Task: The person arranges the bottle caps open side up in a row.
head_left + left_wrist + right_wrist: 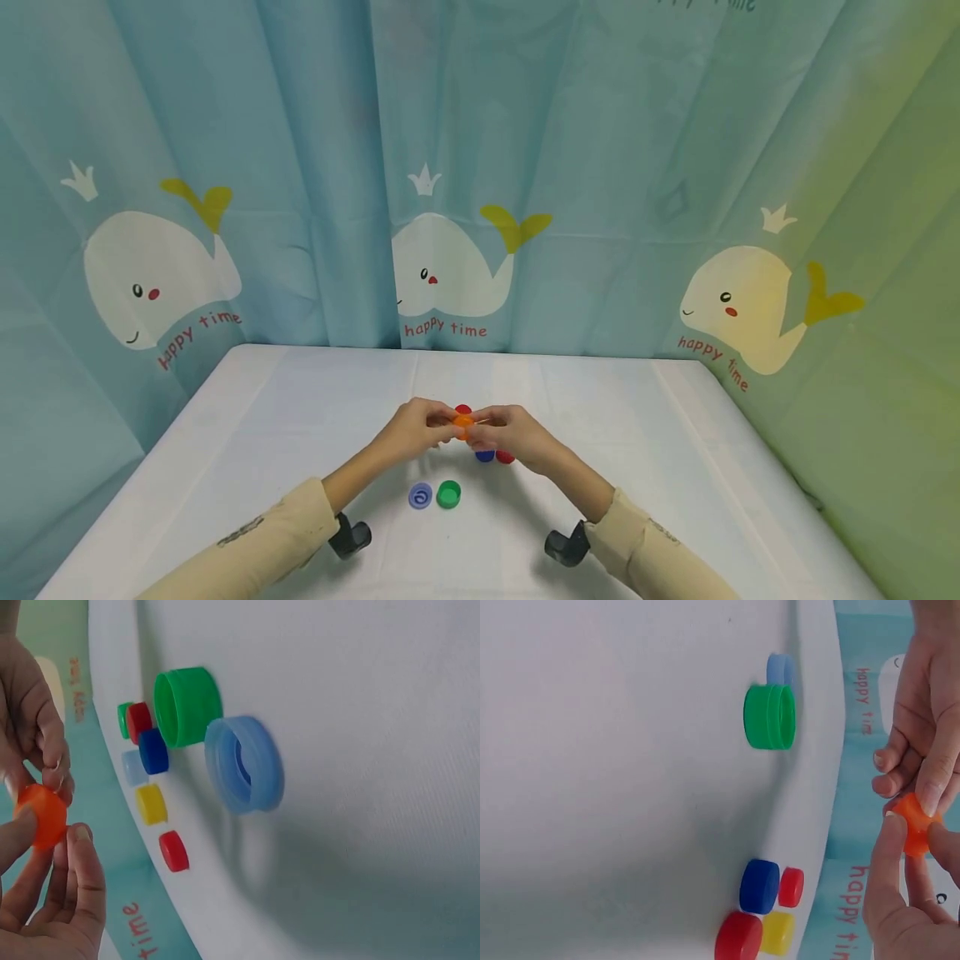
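Note:
An orange bottle cap (464,422) is held up between both hands above the white table. My left hand (420,428) pinches it from the left with thumb and fingers. From the other side my right hand (517,435) pinches the same cap. In the left wrist view, fingertips of both hands meet at the orange cap (43,816). The right wrist view has the orange cap (915,825) at its right side, partly covered by fingers.
Nearer on the table lie a green cap (449,494) and a light blue cap (421,496). Beyond them are a dark blue cap (154,751), a yellow cap (151,804), red caps (174,851) and others. A whale-print curtain (465,167) hangs behind the table.

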